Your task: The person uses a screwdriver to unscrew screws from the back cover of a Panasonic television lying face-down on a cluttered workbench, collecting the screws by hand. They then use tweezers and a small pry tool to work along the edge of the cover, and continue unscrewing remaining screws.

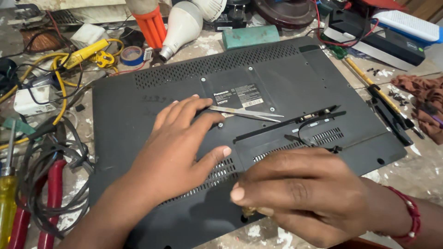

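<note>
A: Where do the hands sit?

B: Both are on a large, flat, black plastic back cover of a screen (pixel 286 83) that lies face down on a dusty, pale workbench (pixel 417 173). The left hand (pixel 177 147) rests palm down near the middle of the cover, fingers spread and flat, gripping nothing.

A: And the slim metal thing by its fingertips?

B: That is a pair of silvery steel tweezers (pixel 244 112), lying on the cover with the points toward the right. The left fingertips are touching or just beside the blunt end; I cannot tell which.

A: The right hand?

B: The right hand (pixel 300 193) is curled at the near edge of the cover, thumb and fingers pinched together over a small brass-coloured object (pixel 249 211) that shows just under the thumb. Most of it is hidden, so I cannot tell what it is. A red beaded wristband (pixel 412 216) circles that wrist.

A: Anything loose on the cover?

B: A narrow black plastic strip (pixel 295 123) lies slantwise right of the tweezers, with a thin black wire (pixel 302 136) looping under it, above a band of vent slots.

A: Around the cover?

B: On the left, a tangle of yellow cable (pixel 57 62), a roll of blue tape (pixel 132 55), grey cords, red-handled pliers (pixel 50 198) and a yellow-handled screwdriver (pixel 7 198). Behind it, a white light bulb (pixel 182 25) and a teal block (pixel 250 36). On the right, a long yellow-shafted screwdriver (pixel 369 83) and a crumpled reddish-brown rag (pixel 424 99).
</note>
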`<state>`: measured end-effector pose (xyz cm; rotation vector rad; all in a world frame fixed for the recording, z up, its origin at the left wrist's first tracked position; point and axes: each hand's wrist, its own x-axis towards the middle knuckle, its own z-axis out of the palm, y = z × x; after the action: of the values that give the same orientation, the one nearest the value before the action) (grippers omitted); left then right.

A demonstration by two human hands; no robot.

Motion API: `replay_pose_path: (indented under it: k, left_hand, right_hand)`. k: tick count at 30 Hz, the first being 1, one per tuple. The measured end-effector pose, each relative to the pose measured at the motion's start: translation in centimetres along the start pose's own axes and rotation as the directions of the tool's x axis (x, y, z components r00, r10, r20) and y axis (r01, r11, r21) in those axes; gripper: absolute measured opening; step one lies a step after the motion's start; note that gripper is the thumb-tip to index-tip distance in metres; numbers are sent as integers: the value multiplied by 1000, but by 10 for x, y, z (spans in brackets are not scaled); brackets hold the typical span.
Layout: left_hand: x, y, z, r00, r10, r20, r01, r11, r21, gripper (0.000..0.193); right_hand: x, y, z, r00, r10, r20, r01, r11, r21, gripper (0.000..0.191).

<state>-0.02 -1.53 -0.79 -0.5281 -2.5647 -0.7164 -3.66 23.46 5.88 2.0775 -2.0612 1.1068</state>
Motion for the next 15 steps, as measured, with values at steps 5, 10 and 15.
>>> replay_pose_path:
  k: [5,10,15]
  left_hand:
    - [0,4,1,1000,-15,12,15,1000,13,51]
    - [1,8,1,999,-13,42,11,999,37,51]
    - [-6,15,0,997,-39,60,35,997,69,53]
  right_hand:
    - [0,-2,0,1000,-25,7,25,1000,8,42]
    - [2,1,1,997,-69,34,69,998,6,44]
    - [3,6,6,999,-22,25,20,994,105,45]
